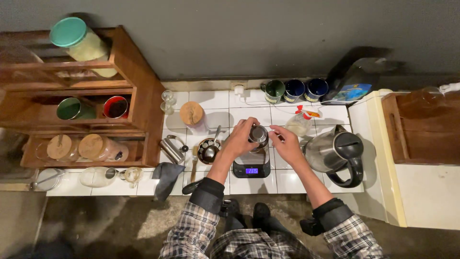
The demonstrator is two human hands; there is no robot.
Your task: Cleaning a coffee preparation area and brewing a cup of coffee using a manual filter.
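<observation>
While the small metal cup (258, 135) stands on the black scale (251, 167) at the middle of the white-tiled desk (292, 181), the left hand (239, 139) wraps around its side and holds it. The right hand (286, 144) hovers just beside the cup's rim, its fingers pinched narrow as if around something tiny; what they hold, if anything, is too small to tell. The scale's screen glows blue under the cup.

Left of the scale sit a round tin with a spoon (209, 150) and a small steel pitcher (171, 149); a dark cloth (166, 177) hangs over the desk edge. To the right stands a steel kettle (335, 152), near the right forearm. Three mugs (293, 89) line the wall behind, beside a spray bottle (301, 122).

The cup looks tall for its footing, so a nudge from either hand could tip it and spill its contents over the scale. A careless sweep of the right elbow could also knock the kettle.
</observation>
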